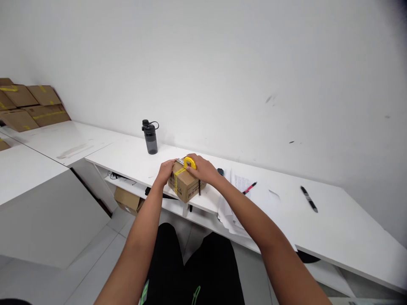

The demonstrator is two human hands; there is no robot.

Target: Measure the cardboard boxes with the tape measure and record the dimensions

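A small cardboard box with a strip of yellow tape and dark printing rests at the front edge of the white desk. Wrapped around a yellow tape measure, my right hand is closed above the box's top. My left hand grips the box at its left back corner, fingers bent. Between the two hands a short pale strip lies over the box's top; whether it is the tape's blade or a label, I cannot tell. Parts of the left fingertips are hidden.
A dark water bottle stands behind, left of the box. Papers with a red-and-black pen lie to the right, a black marker farther right. Cardboard boxes are stacked at far left. An open carton sits below the desk.
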